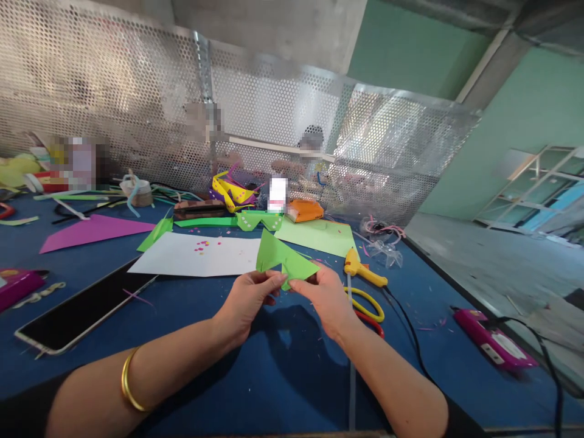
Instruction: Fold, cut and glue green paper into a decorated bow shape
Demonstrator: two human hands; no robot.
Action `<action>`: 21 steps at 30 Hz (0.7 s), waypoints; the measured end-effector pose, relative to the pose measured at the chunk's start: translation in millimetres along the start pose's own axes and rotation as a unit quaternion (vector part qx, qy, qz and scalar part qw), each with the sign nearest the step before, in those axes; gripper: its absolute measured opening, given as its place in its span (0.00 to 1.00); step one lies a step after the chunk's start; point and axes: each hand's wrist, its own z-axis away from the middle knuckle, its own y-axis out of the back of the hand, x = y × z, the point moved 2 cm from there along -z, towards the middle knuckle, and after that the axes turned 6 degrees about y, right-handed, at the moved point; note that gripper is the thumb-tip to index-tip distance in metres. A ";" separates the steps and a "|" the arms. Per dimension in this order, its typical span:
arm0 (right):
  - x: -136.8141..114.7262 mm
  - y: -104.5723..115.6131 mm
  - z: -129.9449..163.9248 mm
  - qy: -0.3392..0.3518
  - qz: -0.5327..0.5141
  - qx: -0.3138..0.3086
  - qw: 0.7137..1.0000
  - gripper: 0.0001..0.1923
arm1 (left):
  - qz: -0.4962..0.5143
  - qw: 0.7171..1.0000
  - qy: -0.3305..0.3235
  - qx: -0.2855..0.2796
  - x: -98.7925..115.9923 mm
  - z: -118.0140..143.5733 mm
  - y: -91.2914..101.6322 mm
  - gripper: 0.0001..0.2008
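Observation:
Between my two hands is a folded piece of green paper (283, 252), raised above the blue table, with a notch at its lower edge. My left hand (249, 298) pinches its lower left part between thumb and fingers. On the other side, my right hand (326, 295) grips the lower right part, its thumb close to the left one. Just behind the paper lies a white sheet (201, 255) with small pink bits scattered on it. Green paper glasses (259, 221) rest farther back. Close to my right hand are a yellow glue gun (365, 269) and scissors with a yellow and red handle (368, 304).
A phone (86, 310) with a dark screen lies on the left, near purple paper (98, 231). Light green paper (319, 236) and an orange packet (306, 210) are at the back. A magenta power strip (495, 340) with black cables sits right. A perforated metal screen (274, 91) borders the table.

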 end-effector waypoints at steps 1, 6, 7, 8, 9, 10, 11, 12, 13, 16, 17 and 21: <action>-1.2 0.7 0.1 0.004 -0.005 0.006 1.000 0.11 | -0.012 1.000 -0.006 -0.010 0.3 -0.2 0.4 0.18; -6.5 3.0 -0.9 0.026 -0.022 0.005 0.999 0.09 | -0.095 0.990 -0.064 -0.084 3.2 -3.3 -0.3 0.21; -6.5 3.0 -1.2 0.021 -0.023 0.003 1.000 0.09 | -0.104 0.988 -0.072 -0.093 3.8 -3.8 -0.9 0.21; -6.3 2.8 -1.5 0.015 -0.024 0.002 1.000 0.09 | -0.113 0.985 -0.077 -0.103 4.2 -4.1 -1.6 0.21; -5.7 2.3 -1.7 0.008 -0.026 0.001 1.000 0.10 | -0.118 0.984 -0.079 -0.109 4.4 -4.3 -2.2 0.21; -4.8 1.7 -1.9 0.001 -0.030 0.000 1.000 0.10 | -0.125 0.983 -0.082 -0.109 4.4 -4.4 -2.6 0.21; -3.5 0.9 -2.1 -0.007 -0.037 -0.001 0.999 0.11 | -0.133 0.982 -0.089 -0.104 4.2 -4.3 -2.7 0.21; -2.1 -0.1 -2.3 -0.013 -0.049 -0.003 0.999 0.11 | -0.143 0.980 -0.100 -0.092 3.7 -4.4 -2.3 0.21; -0.4 -1.1 -2.5 -0.020 -0.065 -0.006 0.998 0.12 | -0.154 0.978 -0.117 -0.076 2.9 -4.5 -1.5 0.21; 4.9 -3.7 -2.7 -0.036 -0.112 -0.004 0.993 0.14 | -0.181 0.972 -0.140 -0.044 -2.6 -6.0 1.5 0.20; 6.2 -4.2 -2.8 -0.039 -0.119 0.002 0.992 0.14 | -0.189 0.971 -0.138 -0.047 -4.9 -6.7 2.1 0.21; 5.8 -4.5 -3.0 -0.055 -0.128 0.011 0.990 0.11 | -0.159 0.979 -0.108 -0.067 -8.6 -7.9 2.3 0.22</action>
